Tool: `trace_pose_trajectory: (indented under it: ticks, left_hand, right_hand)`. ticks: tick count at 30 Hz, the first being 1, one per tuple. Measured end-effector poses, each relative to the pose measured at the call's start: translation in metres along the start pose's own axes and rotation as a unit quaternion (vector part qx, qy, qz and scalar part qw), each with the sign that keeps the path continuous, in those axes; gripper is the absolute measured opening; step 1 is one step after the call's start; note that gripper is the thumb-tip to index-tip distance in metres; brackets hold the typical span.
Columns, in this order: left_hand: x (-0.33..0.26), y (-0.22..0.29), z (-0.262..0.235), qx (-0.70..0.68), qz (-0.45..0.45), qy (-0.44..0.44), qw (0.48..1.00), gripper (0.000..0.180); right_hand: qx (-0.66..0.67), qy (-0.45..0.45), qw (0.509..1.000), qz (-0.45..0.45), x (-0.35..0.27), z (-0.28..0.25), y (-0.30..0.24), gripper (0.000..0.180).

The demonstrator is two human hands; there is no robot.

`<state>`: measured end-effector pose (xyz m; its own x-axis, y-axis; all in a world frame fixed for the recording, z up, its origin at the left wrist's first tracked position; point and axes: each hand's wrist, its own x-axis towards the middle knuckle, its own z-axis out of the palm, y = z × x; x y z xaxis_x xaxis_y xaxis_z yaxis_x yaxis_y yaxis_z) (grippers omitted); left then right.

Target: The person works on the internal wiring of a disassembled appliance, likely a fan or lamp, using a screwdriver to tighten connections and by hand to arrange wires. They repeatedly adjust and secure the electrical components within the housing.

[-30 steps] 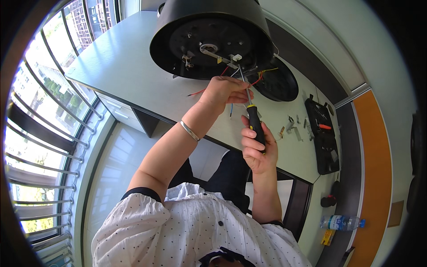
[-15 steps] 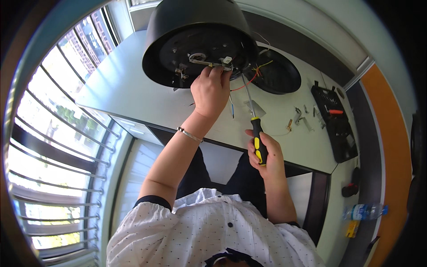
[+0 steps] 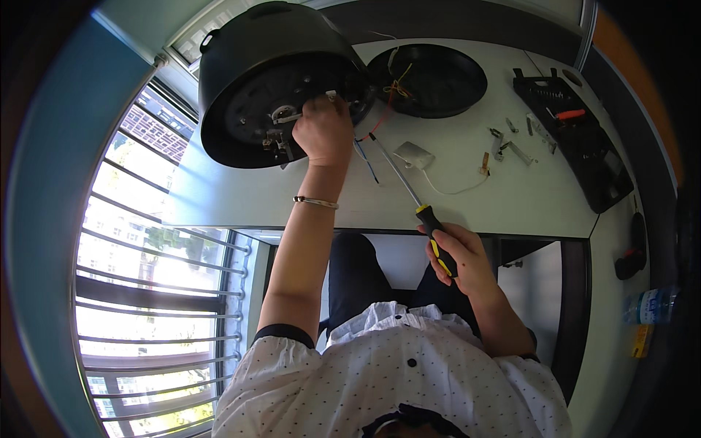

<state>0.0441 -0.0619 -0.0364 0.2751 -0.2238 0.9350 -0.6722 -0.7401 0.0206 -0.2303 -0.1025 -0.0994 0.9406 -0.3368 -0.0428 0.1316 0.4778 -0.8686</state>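
Note:
A big round black appliance body (image 3: 248,66) lies tipped on the white table (image 3: 511,197), its open underside facing me with metal parts and wires. My left hand (image 3: 323,131) reaches into that underside and grips a part there; a bracelet is on the wrist. My right hand (image 3: 460,255) is drawn back near the table's front edge, closed around the black and yellow handle of a long screwdriver (image 3: 409,186). Its shaft points up toward the appliance, and the tip is off it.
A round black base cover (image 3: 431,77) with red and yellow wires lies behind. A small white plate with a cord (image 3: 416,155), loose metal brackets (image 3: 507,146) and a black tool case (image 3: 577,146) sit to the right. A window with railings is at left; a bottle (image 3: 650,305) stands at far right.
My right hand has pulled the screwdriver back from the appliance toward the table edge. My left hand has stayed at the underside. The view has shifted so the appliance sits further left.

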Motion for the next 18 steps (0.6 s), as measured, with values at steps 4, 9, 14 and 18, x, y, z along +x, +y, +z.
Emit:
trace_pose_trajectory:
  ticks: [4,9,14,18]
  left_hand:
    - [-0.001,0.002,0.003,0.021,-0.041,-0.037,0.998,0.021]
    - [-0.002,0.0,-0.006,-0.083,-0.019,-0.011,0.996,0.015]
    - [-0.022,0.0,-0.034,-0.26,-0.077,-0.021,0.962,0.011]
    - [-0.028,-0.017,-0.043,-0.43,-0.357,-0.227,0.797,0.016]
  right_hand:
    - [0.008,0.0,1.0,0.003,-0.001,-0.005,0.0,0.024]
    - [0.009,0.009,1.0,0.002,-0.002,-0.011,0.0,0.024]
    - [0.004,0.022,1.0,-0.007,-0.004,-0.014,-0.002,0.023]
    - [0.008,0.023,1.0,-0.015,-0.006,-0.015,-0.002,0.023]
